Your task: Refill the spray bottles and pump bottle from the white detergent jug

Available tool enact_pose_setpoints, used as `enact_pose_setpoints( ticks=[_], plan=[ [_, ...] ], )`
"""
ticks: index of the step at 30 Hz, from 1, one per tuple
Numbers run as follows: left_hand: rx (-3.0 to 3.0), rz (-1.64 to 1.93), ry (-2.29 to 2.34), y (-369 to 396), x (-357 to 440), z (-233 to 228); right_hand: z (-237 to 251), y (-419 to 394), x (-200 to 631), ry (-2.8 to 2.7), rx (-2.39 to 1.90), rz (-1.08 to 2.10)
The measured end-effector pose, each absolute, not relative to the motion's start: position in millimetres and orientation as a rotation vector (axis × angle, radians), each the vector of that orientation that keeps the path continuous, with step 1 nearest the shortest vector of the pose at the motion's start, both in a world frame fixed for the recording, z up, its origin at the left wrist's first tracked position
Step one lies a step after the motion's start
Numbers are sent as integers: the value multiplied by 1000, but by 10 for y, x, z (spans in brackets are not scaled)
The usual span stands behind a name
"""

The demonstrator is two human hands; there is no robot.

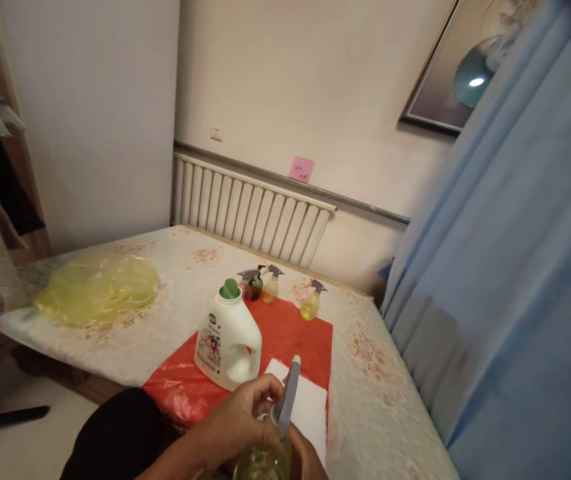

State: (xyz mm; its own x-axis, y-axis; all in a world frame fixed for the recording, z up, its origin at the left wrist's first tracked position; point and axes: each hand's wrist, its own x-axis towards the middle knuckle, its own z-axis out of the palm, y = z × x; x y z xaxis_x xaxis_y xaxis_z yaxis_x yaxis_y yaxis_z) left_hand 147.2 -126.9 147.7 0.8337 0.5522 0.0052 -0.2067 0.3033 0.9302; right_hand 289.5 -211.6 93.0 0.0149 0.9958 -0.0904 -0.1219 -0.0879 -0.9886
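At the bottom of the head view is a spray bottle (262,465) with a grey trigger head and yellowish liquid, cut off by the frame's edge. My left hand (238,417) closes on its neck, with thumb and fingers curled just below the trigger head. From the other side my right hand (308,457) grips the bottle, its fingers partly hidden behind it. Just beyond stands a white handled jug (228,340) with a green insert in its open mouth. White paper (308,403) lies on a red sheet (288,333) under and beside the jug.
Farther back stand several pump or spray bottles, one amber-yellow (310,307) apart on the right. A yellow plastic bag (95,287) with a round greenish lid (140,298) lies left on the flowered cover (205,256). A radiator (250,207) and blue curtain (490,267) border the surface.
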Motion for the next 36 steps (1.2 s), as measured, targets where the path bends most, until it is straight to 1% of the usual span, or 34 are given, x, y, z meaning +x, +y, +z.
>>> enact_pose_setpoints(
  ticks=[6, 13, 16, 21, 29, 36],
  plan=[
    [1273, 356, 306, -1259, 1319, 1694, 1082, -2194, 2858, -1142, -1144, 1277],
    [1147, 518, 330, -1270, 1400, 1546, 1156, -2212, 2839, -1189, -1147, 1224],
    [1196, 453, 280, -1292, 1375, 1602, 1154, -2268, 2868, -1168, -1191, 1206],
    [1290, 375, 272, -1299, 1334, 1653, 1116, -2319, 2882, -1189, -1233, 1233],
    [1253, 587, 241, -1317, 1496, 1402, 965, -2327, 2966, -1181, -1287, 1152],
    [1215, 565, 223, -1366, 1480, 1514, 734, -2301, 3080, -1178, -1331, 1174]
  ],
)
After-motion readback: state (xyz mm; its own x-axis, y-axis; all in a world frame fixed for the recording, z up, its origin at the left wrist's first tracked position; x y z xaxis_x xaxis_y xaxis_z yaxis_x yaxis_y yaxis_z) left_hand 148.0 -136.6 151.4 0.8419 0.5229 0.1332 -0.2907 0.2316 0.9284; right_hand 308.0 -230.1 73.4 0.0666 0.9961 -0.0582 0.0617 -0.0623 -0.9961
